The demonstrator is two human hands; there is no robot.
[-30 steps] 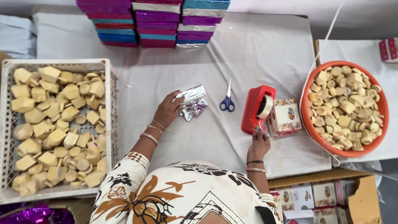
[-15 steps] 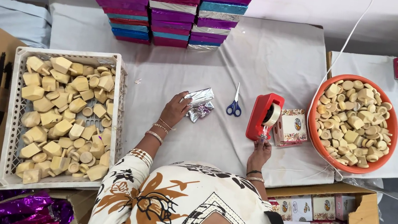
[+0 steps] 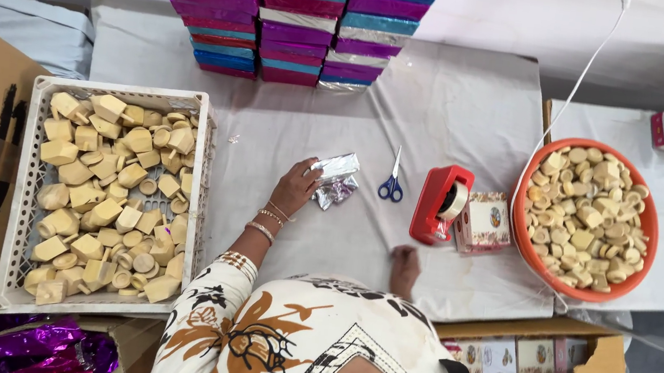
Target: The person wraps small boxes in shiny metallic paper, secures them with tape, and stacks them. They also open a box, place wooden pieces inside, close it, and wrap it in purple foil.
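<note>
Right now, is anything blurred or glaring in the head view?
Head view: the right hand is motion-blurred near the table edge; the left hand on the silver foil packet is sharp. The foil shows bright glare, the lighting is even and soft, and the red tape dispenser is clear.

Open cloth [image 3: 435, 106] betw. box stack [image 3: 292, 17] and near edge – widest free lane, centre. L side blocked by crate [image 3: 26, 200], its wall just beside L hand [image 3: 295, 189]. Foil packet [image 3: 334, 180] touching L hand; scissors [image 3: 390, 177] near it. Tape dispenser [image 3: 439, 204] and small carton [image 3: 484, 222] stand betw. R hand [image 3: 404, 265] and orange bowl [image 3: 528, 236] – narrow gaps there.
</note>
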